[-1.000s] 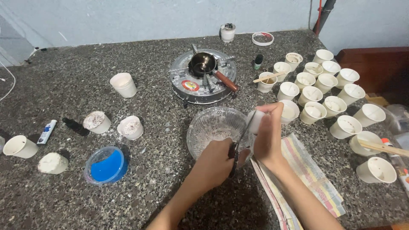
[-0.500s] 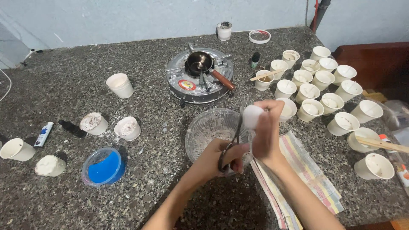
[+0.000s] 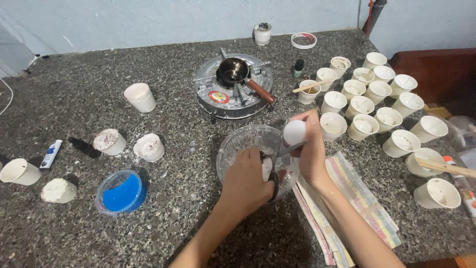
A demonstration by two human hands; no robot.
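A small white cup (image 3: 294, 132), tipped on its side, is gripped in the right hand (image 3: 311, 149) directly above the far rim of a clear glass bowl (image 3: 243, 146) that stands near the middle of the bench (image 3: 64, 233). The left hand (image 3: 246, 182) is closed around the dark handles of a pair of scissors (image 3: 275, 171), whose blades point up toward the cup; the two hands sit close together over the bowl, each clamped on its own item. Just right of the bowl, under the right forearm, lies a folded striped cloth (image 3: 364, 201). Behind the bowl stands a round metal stove (image 3: 233, 92) bearing a small dark pan with a wooden handle (image 3: 237, 72). To the right, a cluster of white cups (image 3: 379, 106) stands in loose rows, one holding a wooden stick (image 3: 310, 87). To the left lie a blue-lidded container (image 3: 120, 192), two filled cups (image 3: 129, 144), an upright white cup (image 3: 140, 97) and further cups at the bench's left edge (image 3: 20, 171). The bench surface is dark speckled stone, dusted with pale flecks near the bowl. A pale blue-grey wall (image 3: 148, 20) runs along its far edge, and a dark wooden surface (image 3: 441, 64) adjoins at right.
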